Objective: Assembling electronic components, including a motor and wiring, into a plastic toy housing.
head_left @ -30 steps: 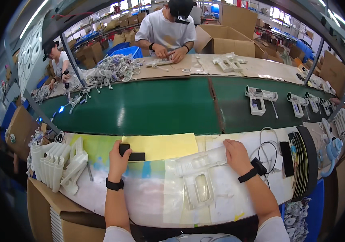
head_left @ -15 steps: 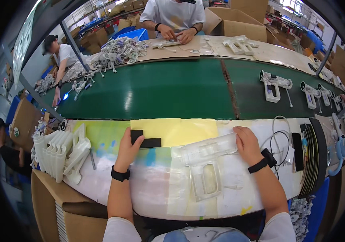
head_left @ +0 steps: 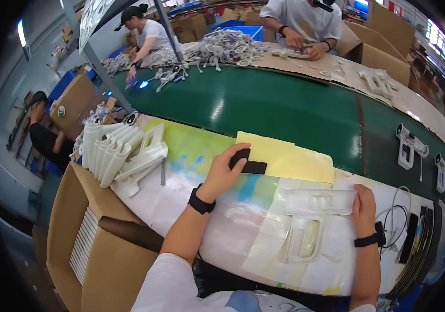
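My left hand [head_left: 223, 176] pinches a small black rectangular piece [head_left: 240, 157] between thumb and fingers. Just beside it, a flat black strip [head_left: 255, 167] lies at the edge of a yellow sheet [head_left: 285, 156]. My right hand [head_left: 364, 208] grips the right end of a white plastic housing [head_left: 319, 200] with a looped handle. The housing lies on the worktable, its hollow inner side facing up. Fingertips of the right hand are partly hidden behind its end.
White curved shells [head_left: 116, 151] stand stacked at the left, by a cardboard box [head_left: 113, 249]. A green conveyor [head_left: 285, 112] runs beyond the table, carrying white handled units [head_left: 410, 148]. Cables [head_left: 397, 213] and black strips [head_left: 420, 244] lie at right. Other people work across the belt.
My view has swung left, so the table and both hands appear farther right and tilted. Each hand keeps hold of the same thing.
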`<state>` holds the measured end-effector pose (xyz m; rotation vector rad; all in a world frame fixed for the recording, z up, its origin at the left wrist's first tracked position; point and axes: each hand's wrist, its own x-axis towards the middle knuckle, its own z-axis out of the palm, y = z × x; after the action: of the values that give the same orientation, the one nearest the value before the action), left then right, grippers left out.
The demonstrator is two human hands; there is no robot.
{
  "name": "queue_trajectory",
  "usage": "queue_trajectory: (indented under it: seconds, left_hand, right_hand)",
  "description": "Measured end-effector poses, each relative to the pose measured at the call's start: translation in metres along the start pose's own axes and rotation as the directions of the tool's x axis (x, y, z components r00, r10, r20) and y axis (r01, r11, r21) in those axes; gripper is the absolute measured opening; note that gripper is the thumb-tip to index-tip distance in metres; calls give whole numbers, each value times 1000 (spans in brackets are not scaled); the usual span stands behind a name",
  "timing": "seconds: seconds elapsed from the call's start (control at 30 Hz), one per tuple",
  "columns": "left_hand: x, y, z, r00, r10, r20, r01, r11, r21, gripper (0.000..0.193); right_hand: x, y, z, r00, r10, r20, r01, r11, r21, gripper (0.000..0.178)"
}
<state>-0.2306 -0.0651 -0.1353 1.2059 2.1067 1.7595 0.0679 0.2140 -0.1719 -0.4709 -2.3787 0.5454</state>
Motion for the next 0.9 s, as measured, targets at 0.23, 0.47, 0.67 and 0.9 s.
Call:
queue_trajectory:
  seconds: [0.23,0.47,0.67,0.9]
  left_hand:
    - [-4,11,-6,978,-209,-8,208,973,99,41]
    - [-4,9,-3,999,-34,-3,34,998,50,41]
    - [-2,-3,-2,987,-151,49,156,981,-119,41]
    - [-5,-4,-11,940,-298,167,312,948,-65,41]
  right_hand:
    - [5,-2,3,1000,-3,24,3,1000,12,25]
    - [3,-3,2,1000,2,24,-2,1000,11,26]
    - [1,-1,0,1000,1,4,-1,1000,1,26]
    - [5,-4,2,1000,-4,2,4,1000,6,26]
